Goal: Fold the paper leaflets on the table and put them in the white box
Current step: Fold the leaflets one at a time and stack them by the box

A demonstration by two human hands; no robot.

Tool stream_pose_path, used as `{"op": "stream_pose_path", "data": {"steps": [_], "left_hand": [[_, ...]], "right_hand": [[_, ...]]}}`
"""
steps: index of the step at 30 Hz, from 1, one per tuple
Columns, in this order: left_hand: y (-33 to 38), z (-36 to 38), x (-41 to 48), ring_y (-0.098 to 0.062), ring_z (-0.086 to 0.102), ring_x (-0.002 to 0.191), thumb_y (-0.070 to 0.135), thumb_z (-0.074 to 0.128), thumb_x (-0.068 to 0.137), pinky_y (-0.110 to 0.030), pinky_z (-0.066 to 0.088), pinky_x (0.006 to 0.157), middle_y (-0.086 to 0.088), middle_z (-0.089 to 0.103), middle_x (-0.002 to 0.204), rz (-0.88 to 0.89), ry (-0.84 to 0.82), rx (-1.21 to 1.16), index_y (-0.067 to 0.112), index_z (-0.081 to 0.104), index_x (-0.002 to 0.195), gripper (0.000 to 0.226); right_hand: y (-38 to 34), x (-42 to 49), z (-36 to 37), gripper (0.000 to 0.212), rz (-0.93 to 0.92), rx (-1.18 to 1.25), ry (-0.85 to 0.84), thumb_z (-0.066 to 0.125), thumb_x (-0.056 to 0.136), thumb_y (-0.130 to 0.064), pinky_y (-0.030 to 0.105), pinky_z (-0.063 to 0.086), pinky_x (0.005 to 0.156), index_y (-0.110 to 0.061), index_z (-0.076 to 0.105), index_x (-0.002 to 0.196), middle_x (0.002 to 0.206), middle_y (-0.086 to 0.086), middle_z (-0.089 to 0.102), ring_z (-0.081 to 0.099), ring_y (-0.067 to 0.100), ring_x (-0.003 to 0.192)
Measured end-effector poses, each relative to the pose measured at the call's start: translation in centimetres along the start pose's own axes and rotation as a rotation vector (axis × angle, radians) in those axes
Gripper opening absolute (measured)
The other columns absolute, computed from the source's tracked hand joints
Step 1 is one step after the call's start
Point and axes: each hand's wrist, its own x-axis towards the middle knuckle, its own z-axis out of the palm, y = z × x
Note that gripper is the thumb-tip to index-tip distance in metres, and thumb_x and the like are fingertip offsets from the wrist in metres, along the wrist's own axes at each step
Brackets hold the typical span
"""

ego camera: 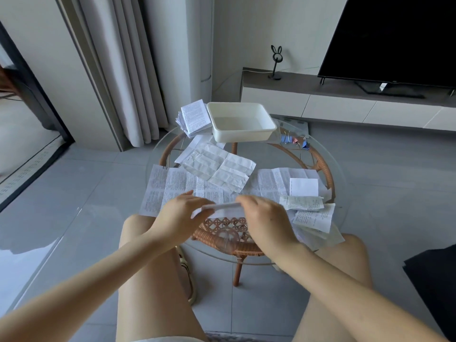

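Over the near edge of the round glass table (pixel 330 233), my left hand (pixel 182 213) and my right hand (pixel 264 218) pinch the two ends of a folded white leaflet (pixel 222 207). Unfolded printed leaflets (pixel 177 186) lie spread across the table, with a creased blank sheet (pixel 219 169) on top of them. The white box (pixel 240 122) stands at the far side and looks empty. To its left lies a stack of folded leaflets (pixel 193 118). More small leaflets (pixel 313 213) are piled at the right.
Several coloured binder clips (pixel 294 140) lie right of the box. The table has a rattan frame (pixel 320 164) under the glass. A TV unit (pixel 345 95) with a black screen stands behind. My bare knees are under the near edge.
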Motion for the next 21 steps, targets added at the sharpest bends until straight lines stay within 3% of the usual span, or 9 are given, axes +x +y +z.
{"op": "stream_pose_path", "data": {"steps": [1,2,4,7,10,12,15,17,21], "left_hand": [[0.8,-0.3,0.7,-0.010,0.064,0.077,0.022,0.065,0.089,-0.026,0.050,0.084,0.008,0.072,0.082,-0.063,0.035,-0.090,0.014,0.073,0.089,0.011],[1.6,-0.6,1.4,-0.006,0.060,0.064,0.018,0.065,0.089,-0.018,0.047,0.068,0.014,0.067,0.068,-0.110,0.068,-0.168,0.014,0.068,0.075,0.015],[3.0,-1.2,3.2,-0.001,0.047,0.051,0.014,0.067,0.087,-0.013,0.037,0.056,0.010,0.054,0.053,-0.189,0.141,-0.332,0.010,0.054,0.059,0.031],[4.6,-1.6,6.0,-0.011,0.054,0.056,0.016,0.069,0.086,-0.027,0.048,0.059,-0.016,0.062,0.066,-0.256,0.196,-0.501,-0.005,0.063,0.073,0.025],[5.4,-1.3,8.0,-0.010,0.059,0.056,0.015,0.070,0.085,-0.026,0.052,0.060,-0.014,0.068,0.071,-0.283,0.175,-0.553,-0.003,0.068,0.077,0.019],[5.3,-1.0,9.4,-0.009,0.061,0.056,0.017,0.069,0.087,-0.026,0.055,0.061,-0.009,0.069,0.071,-0.333,0.105,-0.597,0.002,0.070,0.081,0.016],[3.9,-0.6,11.8,-0.010,0.065,0.066,0.025,0.061,0.092,-0.028,0.053,0.069,0.005,0.069,0.070,-0.362,0.126,-0.395,0.012,0.071,0.083,0.019],[2.3,-0.8,13.5,-0.015,0.066,0.084,0.023,0.059,0.092,-0.026,0.047,0.076,0.003,0.072,0.087,-0.343,0.206,-0.143,0.013,0.072,0.090,0.016],[-1.5,-1.1,17.1,-0.030,0.058,0.100,0.019,0.070,0.083,-0.037,0.041,0.087,-0.005,0.068,0.107,-0.051,0.235,0.334,0.014,0.072,0.101,0.019]], "right_hand": [[0.3,0.5,-0.9,0.015,0.038,0.039,0.038,0.066,0.074,0.007,0.032,0.051,0.041,-0.003,0.069,0.084,0.061,0.004,0.063,0.058,0.019,0.049],[0.5,0.8,-1.8,0.015,0.081,0.088,0.067,0.065,0.079,0.004,0.033,0.053,0.046,-0.004,0.070,0.090,0.066,0.004,0.067,0.062,0.020,0.054],[1.6,1.6,-3.8,0.011,0.213,0.198,0.096,0.065,0.086,-0.011,0.031,0.053,0.055,-0.007,0.071,0.095,0.075,0.002,0.071,0.065,0.018,0.063],[3.3,3.4,-6.5,0.012,0.460,0.416,0.004,0.064,0.089,-0.020,0.027,0.050,0.057,-0.010,0.071,0.090,0.076,0.000,0.070,0.062,0.011,0.062],[5.2,5.0,-7.6,0.007,0.623,0.611,-0.100,0.064,0.089,-0.015,0.012,0.044,0.048,-0.010,0.069,0.087,0.071,0.003,0.067,0.054,0.001,0.044],[7.0,6.1,-7.5,0.005,0.697,0.685,-0.114,0.065,0.089,-0.013,0.015,0.043,0.046,-0.009,0.069,0.087,0.068,0.001,0.064,0.048,0.000,0.040],[10.4,7.9,-6.3,0.006,0.856,0.719,-0.147,0.068,0.086,-0.013,0.023,0.041,0.045,-0.011,0.070,0.081,0.067,0.002,0.066,0.053,0.006,0.045],[12.9,9.2,-5.2,0.008,1.018,0.718,-0.180,0.070,0.083,-0.011,0.025,0.037,0.043,-0.009,0.068,0.075,0.065,0.006,0.066,0.056,0.012,0.046],[17.6,11.0,-2.1,0.014,1.336,0.811,-0.216,0.066,0.083,0.002,0.015,0.024,0.031,-0.001,0.054,0.077,0.057,0.008,0.046,0.039,0.011,0.040]]}}
